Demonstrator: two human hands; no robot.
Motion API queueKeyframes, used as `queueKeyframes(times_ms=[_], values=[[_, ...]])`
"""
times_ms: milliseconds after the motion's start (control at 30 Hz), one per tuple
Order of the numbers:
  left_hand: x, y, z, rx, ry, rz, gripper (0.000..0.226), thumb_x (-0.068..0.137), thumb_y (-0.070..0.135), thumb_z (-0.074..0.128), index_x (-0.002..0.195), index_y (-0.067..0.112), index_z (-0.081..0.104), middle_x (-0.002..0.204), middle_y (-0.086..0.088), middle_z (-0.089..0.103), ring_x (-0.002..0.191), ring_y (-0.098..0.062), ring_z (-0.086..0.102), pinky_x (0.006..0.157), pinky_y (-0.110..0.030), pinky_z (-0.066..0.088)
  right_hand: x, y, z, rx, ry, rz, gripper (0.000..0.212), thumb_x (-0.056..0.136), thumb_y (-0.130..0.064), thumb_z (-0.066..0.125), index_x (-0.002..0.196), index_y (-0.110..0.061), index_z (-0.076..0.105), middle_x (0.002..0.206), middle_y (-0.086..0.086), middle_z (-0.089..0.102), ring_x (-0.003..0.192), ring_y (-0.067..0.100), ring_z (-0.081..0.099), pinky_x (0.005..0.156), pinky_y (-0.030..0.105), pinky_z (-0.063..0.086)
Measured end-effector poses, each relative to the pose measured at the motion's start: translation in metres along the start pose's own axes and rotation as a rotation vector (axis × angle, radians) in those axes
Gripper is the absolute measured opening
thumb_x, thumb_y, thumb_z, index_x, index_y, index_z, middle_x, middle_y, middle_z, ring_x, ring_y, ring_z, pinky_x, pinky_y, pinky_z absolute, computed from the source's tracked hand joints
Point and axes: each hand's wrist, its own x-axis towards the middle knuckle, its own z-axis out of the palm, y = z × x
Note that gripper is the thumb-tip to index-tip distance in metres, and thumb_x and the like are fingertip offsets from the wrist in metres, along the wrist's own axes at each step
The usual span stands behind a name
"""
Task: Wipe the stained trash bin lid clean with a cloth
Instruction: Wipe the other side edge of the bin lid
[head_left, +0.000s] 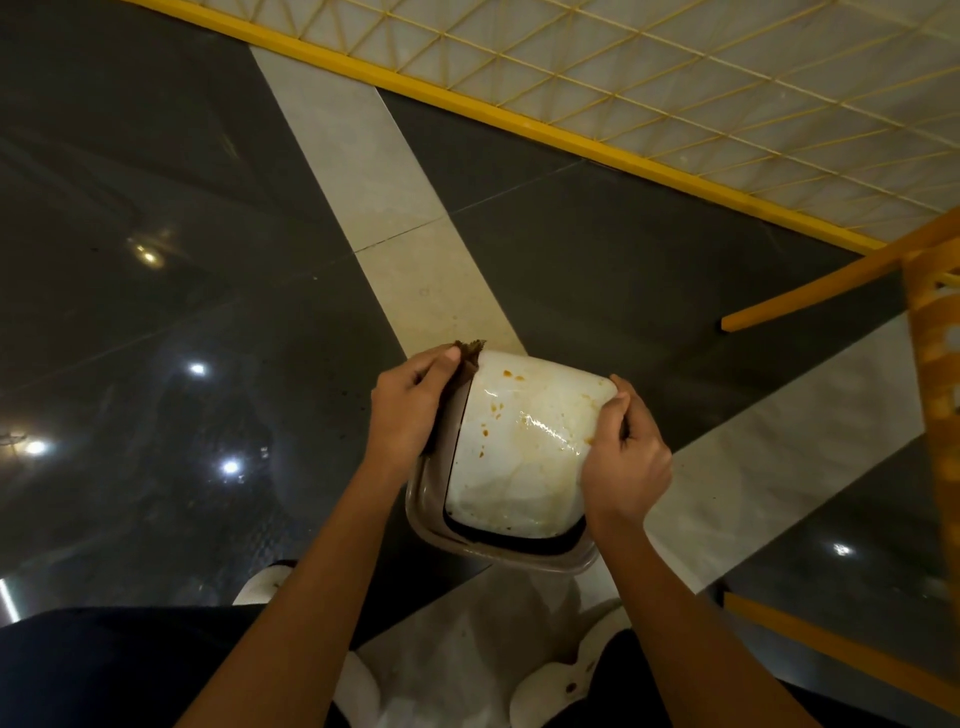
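White lid (519, 447) with orange stains sits in the bin rim (431, 519) above the dark floor (156, 208), low centre, between both hands. Left hand (410, 410) curls at the lid's left edge, pinching a brown cloth (470, 353) against the far-left corner. Right hand (626, 462) grips the lid's right edge, fingers curled round it.

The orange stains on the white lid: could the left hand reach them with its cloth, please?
Probably yes. The left hand holds the cloth at the upper left edge of the lid, close beside the stains, with nothing between; the right hand grips the right edge, out of the way.
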Motion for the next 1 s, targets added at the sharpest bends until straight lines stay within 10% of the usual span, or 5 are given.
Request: queueKeyframes(times_ms=[667, 1000], values=[[-0.071, -0.053, -0.004, 0.06, 0.303, -0.029, 0.023, 0.092, 0.026, 0.052, 0.113, 0.027, 0.062, 0.107, 0.008, 0.066, 0.105, -0.007, 0.058, 0.092, -0.027, 0.045, 0.0, 0.0, 0.0, -0.008, 0.013, -0.003, 0.041, 0.091, -0.038, 0.034, 0.114, -0.025, 0.066, 0.113, -0.002, 0.068, 0.089, 0.005, 0.057, 0.077, 0.02, 0.041], [-0.005, 0.01, 0.017, 0.172, 0.193, -0.031, 0.025, 0.093, 0.027, 0.053, 0.11, 0.017, 0.068, 0.098, 0.012, 0.062, 0.098, -0.005, 0.055, 0.088, -0.02, 0.041, 0.002, -0.002, 0.0, -0.018, 0.008, 0.002, 0.043, 0.09, -0.039, 0.034, 0.113, -0.024, 0.066, 0.113, -0.002, 0.068, 0.097, 0.016, 0.062, 0.082, 0.025, 0.046]])
